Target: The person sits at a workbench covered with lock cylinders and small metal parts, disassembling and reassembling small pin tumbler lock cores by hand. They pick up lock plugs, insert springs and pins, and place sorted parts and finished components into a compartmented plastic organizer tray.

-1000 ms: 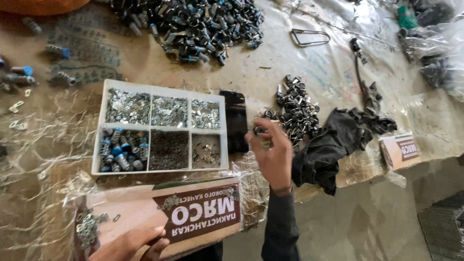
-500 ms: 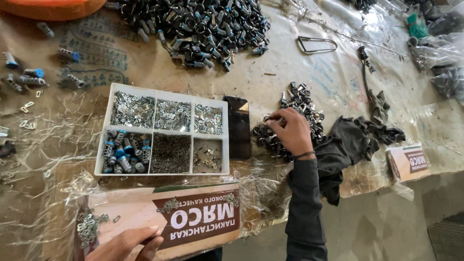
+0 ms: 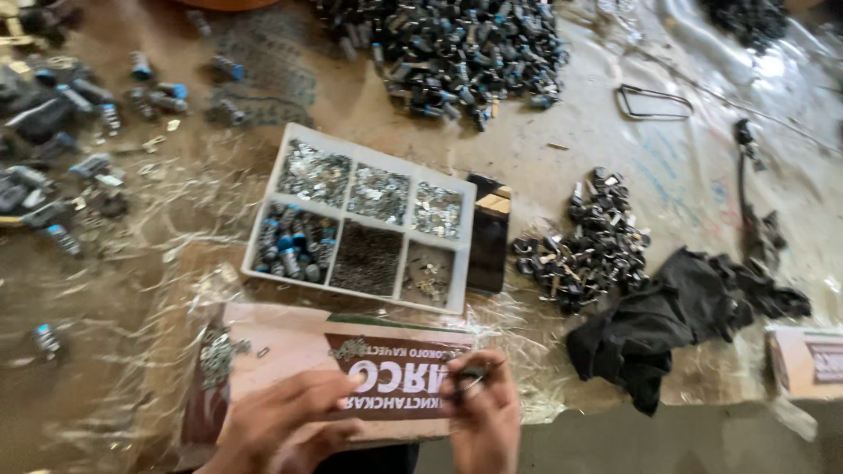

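Plastic-covered table (image 3: 685,184): right hand (image 3: 483,412) had come back near from the clip pile (image 3: 584,241), pinching one small dark part (image 3: 468,377) (left hand (image 3: 290,426) loosely curled, empty) over the cardboard box (image 3: 290,351).

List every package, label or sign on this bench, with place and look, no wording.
Flat cardboard box: near edge under the hands, pale tan with a dark red panel and white print.
Second cardboard box: right edge beside the black cloth, same tan and red, cut off by the frame.
No screens.
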